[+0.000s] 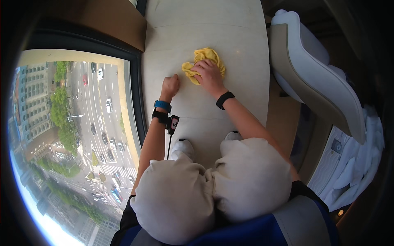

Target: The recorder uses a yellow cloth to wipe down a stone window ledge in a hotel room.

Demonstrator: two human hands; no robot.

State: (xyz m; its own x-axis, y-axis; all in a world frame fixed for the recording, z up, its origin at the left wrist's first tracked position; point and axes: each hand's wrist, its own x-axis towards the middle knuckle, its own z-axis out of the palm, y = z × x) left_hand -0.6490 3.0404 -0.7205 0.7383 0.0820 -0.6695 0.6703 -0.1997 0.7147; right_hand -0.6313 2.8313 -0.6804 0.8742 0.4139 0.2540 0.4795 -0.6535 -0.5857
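Under the fingers of my right hand (209,74) is a crumpled yellow cloth (210,54), pressed against the pale tiled floor (243,83). Folds of the cloth bunch up around that hand. To its left, my left hand (170,85) makes a fist and rests on the floor near the window frame, with nothing seen in it. A blue band (163,105) and a black strap with a small device (173,124) circle my left wrist. Around my right wrist is a black band (225,100).
A large window (101,92) with a dark frame (139,77) runs along the left, above a street far below. A brown panel (123,24) meets the floor at upper left. At right stand a white and beige curved seat (307,67) and rumpled white bedding (354,166). My bent knees (252,175) are close in front.
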